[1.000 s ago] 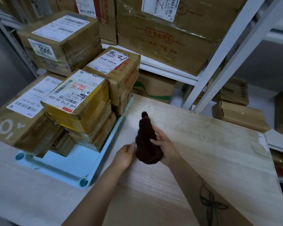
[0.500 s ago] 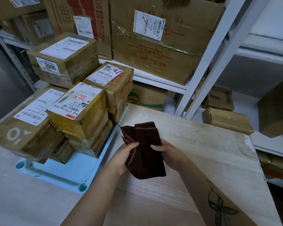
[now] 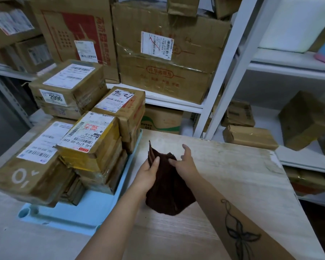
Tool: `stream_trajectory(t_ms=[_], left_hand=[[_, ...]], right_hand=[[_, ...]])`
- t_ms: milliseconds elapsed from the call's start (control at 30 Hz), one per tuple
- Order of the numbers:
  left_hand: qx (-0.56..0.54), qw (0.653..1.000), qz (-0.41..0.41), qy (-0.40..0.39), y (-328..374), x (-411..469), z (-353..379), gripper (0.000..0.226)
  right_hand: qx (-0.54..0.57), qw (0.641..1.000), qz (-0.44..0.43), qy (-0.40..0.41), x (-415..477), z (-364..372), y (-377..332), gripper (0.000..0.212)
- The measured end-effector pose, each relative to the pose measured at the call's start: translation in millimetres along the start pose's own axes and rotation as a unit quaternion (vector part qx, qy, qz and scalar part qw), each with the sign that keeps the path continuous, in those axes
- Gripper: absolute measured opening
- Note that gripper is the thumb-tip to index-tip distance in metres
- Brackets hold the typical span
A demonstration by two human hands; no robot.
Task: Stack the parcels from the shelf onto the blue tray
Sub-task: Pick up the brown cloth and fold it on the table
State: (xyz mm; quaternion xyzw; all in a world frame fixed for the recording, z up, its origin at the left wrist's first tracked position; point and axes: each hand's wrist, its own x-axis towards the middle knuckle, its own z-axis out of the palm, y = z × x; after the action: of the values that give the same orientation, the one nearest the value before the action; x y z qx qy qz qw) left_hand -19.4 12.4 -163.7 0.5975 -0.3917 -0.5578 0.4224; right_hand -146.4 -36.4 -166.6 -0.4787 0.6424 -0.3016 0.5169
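I'm watching the shelf (image 3: 176, 105) carrying big cartons behind the desk (image 3: 233, 175). The parcels (image 3: 90, 139) are sitting stacked on the blue tray (image 3: 94, 209) along the desk's left edge, near the fingers but apart from them. The left hand (image 3: 148, 175) is gripping a dark cloth (image 3: 169, 192). The right hand (image 3: 186, 166) is resting its thumb on it, fingers spread loose.
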Motion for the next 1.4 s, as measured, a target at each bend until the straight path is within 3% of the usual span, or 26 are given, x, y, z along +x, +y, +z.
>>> stream_trajectory(t_ms=[100, 167, 233, 300, 400, 500, 567, 667, 733, 800, 900, 967, 1067, 1133, 1200, 1267, 1333, 1400], left_hand=[[0.147, 0.987, 0.062, -0.006, 14.0, 1.9, 3.6, 0.029], [0.171, 0.983, 0.053, -0.043, 22.7, 3.2, 3.6, 0.027], [0.154, 0.986, 0.036, -0.051, 28.7, 6.2, -1.2, 0.021], [0.150, 0.987, 0.027, -0.058, 33.2, 9.4, -8.6, 0.022], [0.307, 0.946, 0.000, -0.106, 37.8, 12.3, -18.3, 0.045], [0.421, 0.905, 0.030, -0.054, 44.2, 13.7, -20.7, 0.030], [0.398, 0.914, 0.073, -0.034, 49.9, 15.3, -20.8, 0.016], [0.233, 0.964, 0.054, -0.114, 62.3, 12.4, -17.7, 0.042], [0.120, 0.978, 0.019, -0.167, 67.9, 6.8, -14.5, 0.050], [0.057, 0.984, -0.021, -0.169, 68.4, 5.7, -12.6, 0.039], [-0.006, 0.987, -0.062, -0.148, 73.1, 1.4, -10.9, 0.015], [-0.008, 0.989, -0.084, -0.120, 76.9, 0.9, -9.2, 0.015], [0.020, 0.989, -0.075, -0.129, 80.5, -0.2, -8.5, 0.016], [0.059, 0.983, -0.040, -0.169, 81.1, 0.5, -9.5, 0.014], [0.168, 0.971, -0.002, -0.172, 82.1, 3.4, -11.8, 0.015], [0.321, 0.936, 0.015, -0.145, 83.9, 10.2, -16.3, 0.014], [0.431, 0.894, -0.021, -0.119, 89.1, 11.1, -22.6, 0.014], [0.425, 0.894, -0.070, -0.121, 98.4, 10.0, -28.0, 0.018]], right_hand=[[-0.030, 0.990, -0.122, -0.062, -8.6, -5.0, -13.3, 0.086], [0.010, 0.983, -0.130, -0.130, -11.7, -10.1, -21.7, 0.085], [0.016, 0.983, -0.103, -0.149, -10.3, -17.0, -25.6, 0.076], [-0.013, 0.988, -0.085, -0.125, -9.1, -25.5, -27.0, 0.054], [-0.035, 0.993, -0.096, -0.066, -11.3, -35.4, -28.5, 0.009], [-0.066, 0.991, -0.118, 0.010, -11.3, -43.6, -32.3, 0.023], [-0.060, 0.990, -0.124, -0.005, -12.0, -46.3, -34.8, 0.018], [-0.004, 0.993, -0.110, -0.047, -14.8, -48.3, -37.9, 0.017], [0.014, 0.990, -0.133, -0.035, -15.8, -51.2, -41.3, 0.023], [0.036, 0.987, -0.145, -0.062, -20.1, -57.6, -43.9, 0.023], [0.061, 0.971, -0.120, -0.199, -29.5, -66.8, -46.7, 0.009], [0.070, 0.962, -0.118, -0.238, -34.5, -67.5, -49.8, 0.003], [-0.013, 0.968, -0.184, -0.171, -35.9, -67.4, -57.8, 0.020], [-0.084, 0.961, -0.199, -0.175, -35.9, -65.8, -63.7, 0.023], [-0.126, 0.963, -0.195, -0.136, -35.4, -64.3, -68.8, 0.021], [-0.147, 0.968, -0.201, -0.045, -32.7, -65.7, -74.9, 0.017], [-0.155, 0.965, -0.205, 0.042, -30.2, -69.6, -81.4, 0.013], [-0.176, 0.953, -0.227, 0.100, -30.7, -69.4, -86.2, 0.013]])
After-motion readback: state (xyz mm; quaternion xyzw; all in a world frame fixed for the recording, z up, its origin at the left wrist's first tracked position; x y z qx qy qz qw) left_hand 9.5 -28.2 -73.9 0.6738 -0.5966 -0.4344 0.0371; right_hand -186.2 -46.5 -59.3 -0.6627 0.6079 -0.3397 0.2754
